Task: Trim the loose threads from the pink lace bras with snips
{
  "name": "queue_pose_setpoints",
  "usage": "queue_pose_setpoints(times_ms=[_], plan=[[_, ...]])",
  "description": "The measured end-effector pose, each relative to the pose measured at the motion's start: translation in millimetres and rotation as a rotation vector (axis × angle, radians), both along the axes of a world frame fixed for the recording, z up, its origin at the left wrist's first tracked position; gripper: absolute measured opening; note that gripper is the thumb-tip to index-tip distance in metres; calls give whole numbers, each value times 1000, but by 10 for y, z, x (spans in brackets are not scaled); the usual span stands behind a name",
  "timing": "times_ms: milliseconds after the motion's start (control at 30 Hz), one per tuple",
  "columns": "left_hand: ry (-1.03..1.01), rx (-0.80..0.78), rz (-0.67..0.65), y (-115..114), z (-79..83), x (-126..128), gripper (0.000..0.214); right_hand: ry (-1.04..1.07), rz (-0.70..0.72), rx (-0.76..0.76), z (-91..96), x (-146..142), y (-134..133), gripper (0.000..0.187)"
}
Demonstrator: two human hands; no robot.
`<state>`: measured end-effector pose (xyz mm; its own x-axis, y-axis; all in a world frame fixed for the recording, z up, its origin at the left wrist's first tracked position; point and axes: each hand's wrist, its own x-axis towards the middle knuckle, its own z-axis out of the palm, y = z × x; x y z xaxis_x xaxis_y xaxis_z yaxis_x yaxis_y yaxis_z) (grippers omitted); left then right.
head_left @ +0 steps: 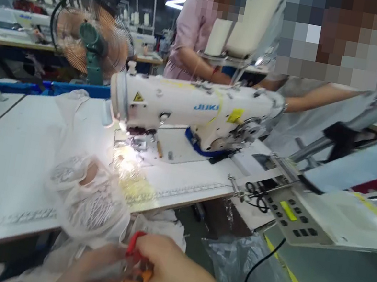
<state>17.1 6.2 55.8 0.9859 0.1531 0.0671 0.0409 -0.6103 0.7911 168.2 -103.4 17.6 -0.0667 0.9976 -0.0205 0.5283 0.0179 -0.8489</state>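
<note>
Scissors [135,245] sit gripped in your right hand [167,269]; your left hand [93,267] blurs, grip unclear. Likely trimming; next, steady the near fabric [99,210].

Left hand [93,267] blurry, partly beyond the bottom edge

The view comes from a camera on the person's head, facing forward and steeply enough downward to take in the flat white worktable [19,150] (its front edge climbs toward the right, so the outlook leans). Nearest the lens, at the bottom edge, are the bare right hand [166,268] and the blurred bare left hand [89,267]. The long-armed white metal sewing machine [180,103] sits at middle range, seen side-on, needle end to the left. Beyond it, the view reaches a round orange-toned fan in a dark wire cage [71,38].
</note>
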Motion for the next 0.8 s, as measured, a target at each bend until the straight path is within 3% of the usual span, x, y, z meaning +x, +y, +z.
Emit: queue_pose_setpoints(times_ms=[100,133,167,267,367,567,800], plan=[[165,-191,121,-3,-152,-91,33,125,-19,33,53,26,-32,16],[213,-280,131,12,-232,-121,33,153,-48,-7,32,50,-18,18],[246,-446,34,33,-316,-149,30,190,-55,-95,-4,73,4,21],[273,-717,30,84,-500,-219,28,427,-32,-319,-108,80,54,24],[281,-778,49,83,-534,-247,29,534,-25,-384,-111,23,66,24],[316,-850,69,77,-521,-227,35,521,-60,-409,-51,9,144,35],[324,-984,138,80,-566,-231,43,387,-65,-293,-59,13,230,32]])
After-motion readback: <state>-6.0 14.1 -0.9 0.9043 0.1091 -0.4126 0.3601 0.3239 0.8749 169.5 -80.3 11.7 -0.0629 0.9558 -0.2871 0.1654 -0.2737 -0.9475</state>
